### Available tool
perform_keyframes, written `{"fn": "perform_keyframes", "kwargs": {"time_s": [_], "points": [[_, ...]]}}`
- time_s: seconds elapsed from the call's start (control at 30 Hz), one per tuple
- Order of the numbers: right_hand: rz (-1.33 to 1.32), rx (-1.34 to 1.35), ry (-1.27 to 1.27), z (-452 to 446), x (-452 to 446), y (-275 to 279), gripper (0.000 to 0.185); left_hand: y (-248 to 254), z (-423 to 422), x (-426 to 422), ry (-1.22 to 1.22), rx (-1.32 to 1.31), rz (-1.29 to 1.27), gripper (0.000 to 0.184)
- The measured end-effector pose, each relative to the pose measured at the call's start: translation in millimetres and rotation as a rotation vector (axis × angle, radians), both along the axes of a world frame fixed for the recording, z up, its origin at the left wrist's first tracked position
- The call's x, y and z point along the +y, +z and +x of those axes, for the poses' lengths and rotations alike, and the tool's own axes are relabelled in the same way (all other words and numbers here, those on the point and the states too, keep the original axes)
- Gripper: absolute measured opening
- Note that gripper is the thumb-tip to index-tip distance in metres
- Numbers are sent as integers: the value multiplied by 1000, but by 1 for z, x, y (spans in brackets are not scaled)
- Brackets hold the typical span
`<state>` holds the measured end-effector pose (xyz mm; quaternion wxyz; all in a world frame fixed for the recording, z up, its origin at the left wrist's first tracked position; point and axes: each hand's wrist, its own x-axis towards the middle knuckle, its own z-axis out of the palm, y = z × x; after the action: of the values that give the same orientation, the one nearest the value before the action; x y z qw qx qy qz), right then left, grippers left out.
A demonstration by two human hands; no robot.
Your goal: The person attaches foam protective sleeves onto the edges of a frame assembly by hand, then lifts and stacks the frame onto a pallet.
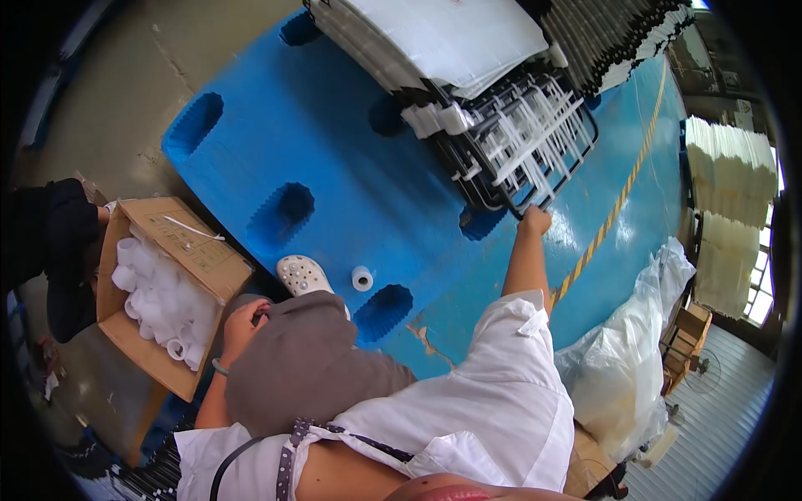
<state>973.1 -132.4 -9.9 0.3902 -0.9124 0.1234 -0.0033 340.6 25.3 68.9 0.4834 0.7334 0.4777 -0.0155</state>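
My right hand (535, 220) is stretched out and closed around the lower corner of a black tube frame (516, 207). Whitish strips (535, 142) cross this frame, which is one of several in a stack beneath white sheets (451, 37). My left hand (242, 326) rests by my grey-trousered leg with its fingers curled. A small dark thing shows at its fingertips, too little to name. Close to that hand is an open cardboard box (150, 334) full of white plastic, ring-like pieces (159, 292).
The stack stands on a blue plastic pallet (334, 125) with deep holes. A white roll (362, 278) lies near my clog (302, 275). Another person in dark clothes (63, 250) is beside the box. Clear plastic sheeting (622, 367) lies at right, beyond a yellow floor line (614, 217).
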Motion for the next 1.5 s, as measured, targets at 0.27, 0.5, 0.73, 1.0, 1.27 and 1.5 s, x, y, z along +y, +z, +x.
{"fn": "perform_keyframes", "kwargs": {"time_s": [0.27, 0.5, 0.73, 1.0, 1.27, 1.5], "points": [[366, 38, 166, 23, -58, 27, 26, -2, 10, 4, -15, 25, 10, 30], [799, 169, -132, 50, -57, -4, 38, -20, 15, 9, -22, -8, -19, 30], [314, 198, 89, 57, -65, -49, 27, -27, 24, 13, -32, 2, -118, 30], [-569, -375, 1084, -27, 21, -17, 81, -39, 14, 19, 46, -56, -204, 29], [-922, -132, 1041, -28, 74, 8, 70, -39, 16, 21, 79, -52, -174, 28], [-692, -230, 1081, -55, 130, 32, 48, -35, 18, 20, 90, -64, -136, 27]]}}
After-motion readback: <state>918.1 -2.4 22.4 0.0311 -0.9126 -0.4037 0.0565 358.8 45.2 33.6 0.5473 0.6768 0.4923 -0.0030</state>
